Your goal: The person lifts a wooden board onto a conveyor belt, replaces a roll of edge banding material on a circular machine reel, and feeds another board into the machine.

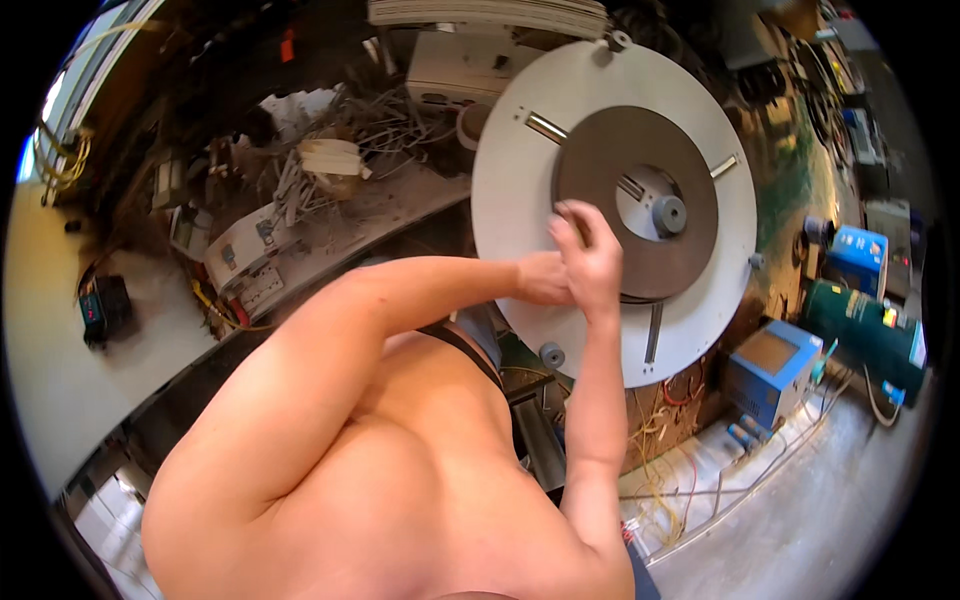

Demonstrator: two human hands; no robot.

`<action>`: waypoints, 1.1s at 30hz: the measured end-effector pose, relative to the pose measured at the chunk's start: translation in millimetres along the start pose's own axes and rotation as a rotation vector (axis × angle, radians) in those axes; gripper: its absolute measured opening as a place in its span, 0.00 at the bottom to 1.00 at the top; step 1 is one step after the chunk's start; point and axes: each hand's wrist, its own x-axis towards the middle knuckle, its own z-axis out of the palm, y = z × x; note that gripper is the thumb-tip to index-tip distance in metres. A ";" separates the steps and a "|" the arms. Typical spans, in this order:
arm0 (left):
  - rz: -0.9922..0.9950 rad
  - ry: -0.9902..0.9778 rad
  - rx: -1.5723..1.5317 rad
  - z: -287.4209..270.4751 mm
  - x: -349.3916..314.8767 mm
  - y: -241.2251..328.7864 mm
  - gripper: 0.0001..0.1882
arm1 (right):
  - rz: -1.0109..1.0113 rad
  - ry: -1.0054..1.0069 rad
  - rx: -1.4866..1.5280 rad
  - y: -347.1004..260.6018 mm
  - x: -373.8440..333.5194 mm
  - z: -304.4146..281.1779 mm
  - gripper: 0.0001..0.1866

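A large white round plate (pixel 510 200) with metal slots fills the middle right. On it lies a flat brown ring (pixel 690 240), like a wound coil, around a grey hub (pixel 669 214). My right hand (pixel 596 265) is in front of the ring's near-left edge, its fingers curled together beside a small dark brown piece I cannot make out. Close against its wrist is my left hand (pixel 543 278), reaching across from the left; its fingers are mostly hidden behind the right hand.
Left of the plate, a dusty bench (pixel 390 205) carries a tangled heap of pale strips (pixel 300 190). A black device (pixel 105 308) sits on a pale surface at far left. To the right are a blue box (pixel 772 365), a green cylinder (pixel 860 325) and loose cables.
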 end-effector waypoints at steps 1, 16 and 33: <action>0.222 -0.121 0.361 -15.2 2.9 -3.2 0.19 | 0.037 0.101 0.065 9.2 -23.3 -24.4 0.15; -0.194 -0.378 0.394 -60.2 12.7 13.5 0.07 | 0.073 -0.103 -0.443 65.4 -131.0 -55.7 0.08; -0.540 -0.184 0.495 -158.1 -49.6 3.4 0.10 | -0.059 0.157 -0.944 64.7 -47.6 -20.5 0.14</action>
